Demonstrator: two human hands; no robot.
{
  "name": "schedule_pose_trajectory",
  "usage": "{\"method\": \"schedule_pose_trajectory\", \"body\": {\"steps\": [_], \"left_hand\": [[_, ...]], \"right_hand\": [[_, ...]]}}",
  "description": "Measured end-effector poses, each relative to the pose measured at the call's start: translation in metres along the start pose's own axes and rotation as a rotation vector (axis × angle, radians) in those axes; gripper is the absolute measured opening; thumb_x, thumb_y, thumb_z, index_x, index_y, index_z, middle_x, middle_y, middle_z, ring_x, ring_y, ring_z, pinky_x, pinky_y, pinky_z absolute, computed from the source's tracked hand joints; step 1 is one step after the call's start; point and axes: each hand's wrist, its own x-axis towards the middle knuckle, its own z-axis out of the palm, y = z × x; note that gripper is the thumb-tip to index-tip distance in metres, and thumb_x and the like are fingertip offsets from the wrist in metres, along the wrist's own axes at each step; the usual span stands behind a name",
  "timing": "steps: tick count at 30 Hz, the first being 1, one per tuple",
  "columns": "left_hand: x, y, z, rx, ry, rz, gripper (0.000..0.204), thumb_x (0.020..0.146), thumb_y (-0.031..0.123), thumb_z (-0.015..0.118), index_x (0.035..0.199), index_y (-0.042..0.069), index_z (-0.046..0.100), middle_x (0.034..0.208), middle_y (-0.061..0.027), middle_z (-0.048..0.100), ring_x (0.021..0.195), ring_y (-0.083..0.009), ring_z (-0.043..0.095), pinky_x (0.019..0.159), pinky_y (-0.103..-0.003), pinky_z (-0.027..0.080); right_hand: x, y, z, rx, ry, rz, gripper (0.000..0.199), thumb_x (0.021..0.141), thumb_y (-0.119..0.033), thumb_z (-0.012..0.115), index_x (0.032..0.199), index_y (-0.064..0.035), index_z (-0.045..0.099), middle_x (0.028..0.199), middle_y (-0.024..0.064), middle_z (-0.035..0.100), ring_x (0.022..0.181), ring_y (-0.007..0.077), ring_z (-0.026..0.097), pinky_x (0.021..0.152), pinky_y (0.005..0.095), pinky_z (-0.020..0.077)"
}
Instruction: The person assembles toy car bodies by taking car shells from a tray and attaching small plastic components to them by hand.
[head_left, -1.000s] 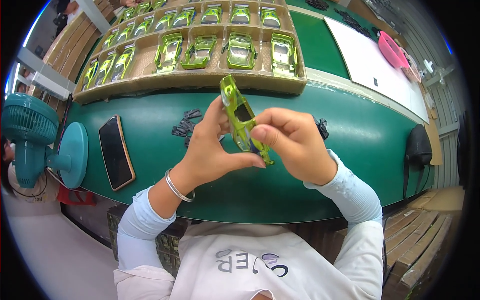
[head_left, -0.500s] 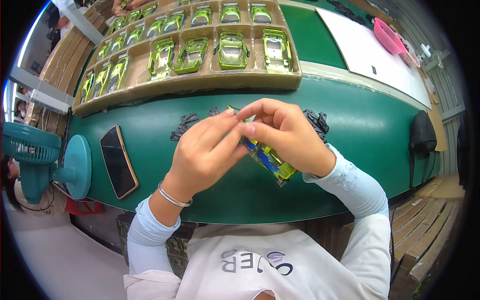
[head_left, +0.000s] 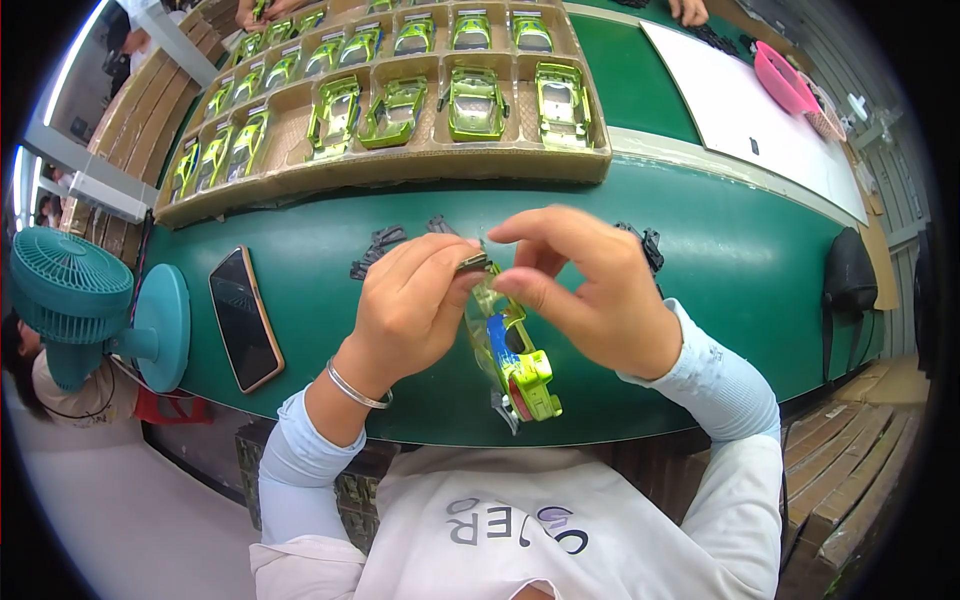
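Note:
My left hand [head_left: 412, 300] pinches one end of a lime-green and blue toy car body shell [head_left: 538, 372], partly clear, which hangs tilted over the green table with its other end toward me. A small dark piece shows at the left fingertips, too small to name. Beside the shell, my right hand [head_left: 605, 295] has thumb and forefinger apart, with nothing visible between them. Small black plastic parts [head_left: 376, 252] lie beyond my left hand, and more black parts [head_left: 650, 248] lie partly hidden behind my right.
A cardboard tray [head_left: 400, 172] of green car shells in compartments stands at the back. A phone [head_left: 246, 320] and a teal fan [head_left: 72, 290] are on the left. Far right are a white board [head_left: 745, 120], a pink basket [head_left: 782, 78] and a black bag [head_left: 848, 265]. Another person's hand [head_left: 689, 11] shows behind.
The shell has swung so its lower end points more toward me. My right fingers have come off it and spread apart. Another person's hand has appeared at the far right.

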Motion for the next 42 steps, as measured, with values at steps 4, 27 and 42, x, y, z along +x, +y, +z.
{"method": "schedule_pose_trajectory", "body": {"steps": [4,27,42], "left_hand": [[0.001,0.006,-0.001,-0.220,-0.079,-0.139,0.009,0.081,0.006,0.055,0.082,-0.003,0.056,0.074,-0.0130,0.057,0.062,-0.0269,0.055,0.055,-0.031,0.044],[-0.004,0.015,0.003,-1.019,-0.122,-0.661,0.037,0.092,0.030,0.044,0.074,0.000,0.055,0.064,0.0011,0.050,0.058,-0.0036,0.045,0.050,-0.019,0.038],[-0.002,0.014,0.002,-1.123,-0.151,-0.702,0.039,0.092,0.032,0.043,0.071,0.001,0.052,0.063,0.0016,0.049,0.057,-0.0037,0.044,0.050,-0.020,0.039]], "right_hand": [[0.000,0.001,-0.002,-0.099,0.069,-0.178,0.017,0.070,0.000,0.067,0.084,0.0008,0.058,0.075,0.0081,0.058,0.065,0.0151,0.059,0.059,0.0242,0.0469],[0.000,0.005,-0.005,0.252,-0.026,-0.022,0.014,0.070,-0.005,0.067,0.075,0.0006,0.056,0.071,0.0051,0.057,0.060,0.0117,0.056,0.055,0.0225,0.0438],[0.003,-0.002,-0.008,0.107,-0.072,-0.143,0.012,0.068,0.001,0.065,0.074,0.0015,0.056,0.070,0.0072,0.056,0.060,0.0149,0.055,0.054,0.0241,0.0441]]}}
